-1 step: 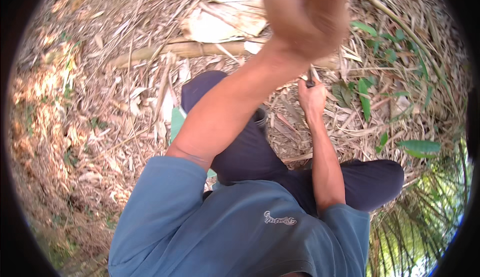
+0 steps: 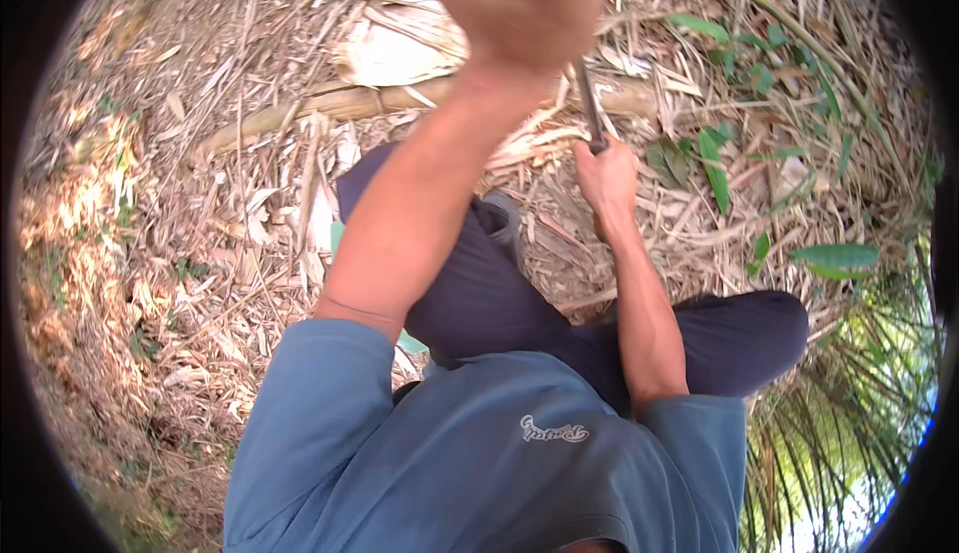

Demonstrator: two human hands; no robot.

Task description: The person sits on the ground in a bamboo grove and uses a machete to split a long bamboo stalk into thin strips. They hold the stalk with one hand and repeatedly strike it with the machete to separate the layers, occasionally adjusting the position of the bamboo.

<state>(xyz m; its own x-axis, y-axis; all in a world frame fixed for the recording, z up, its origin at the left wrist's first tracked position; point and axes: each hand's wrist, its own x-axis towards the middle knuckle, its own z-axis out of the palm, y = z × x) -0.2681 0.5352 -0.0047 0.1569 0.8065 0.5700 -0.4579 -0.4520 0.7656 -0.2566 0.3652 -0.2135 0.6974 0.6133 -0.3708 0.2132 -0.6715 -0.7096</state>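
My left hand (image 2: pixel 519 13) is raised close to the view at the top, smeared by motion and cut off by the upper edge. Its fingers cannot be made out. Lower and further right, my right hand (image 2: pixel 607 175) is closed round the near end of a knife-like tool (image 2: pixel 589 103), long, narrow and dark. The tool points away from me, its far end reaching behind my left hand. Beyond my legs a bamboo-like pole (image 2: pixel 370 101) lies across the ground, partly hidden by my left forearm. Pale split fibres (image 2: pixel 529 141) lie near it, beside the tool.
Dry leaves and stalks (image 2: pixel 230 253) cover the ground. A broad pale sheath (image 2: pixel 400 48) lies beyond the pole. Green leaves (image 2: pixel 711 168) grow on the right, below a long curved stem (image 2: pixel 769 8). My bent legs (image 2: pixel 489 298) frame the near ground.
My left hand has shifted leftward in the view, uncovering more of the tool in my right hand. The right hand has moved slightly left and stays closed on it.
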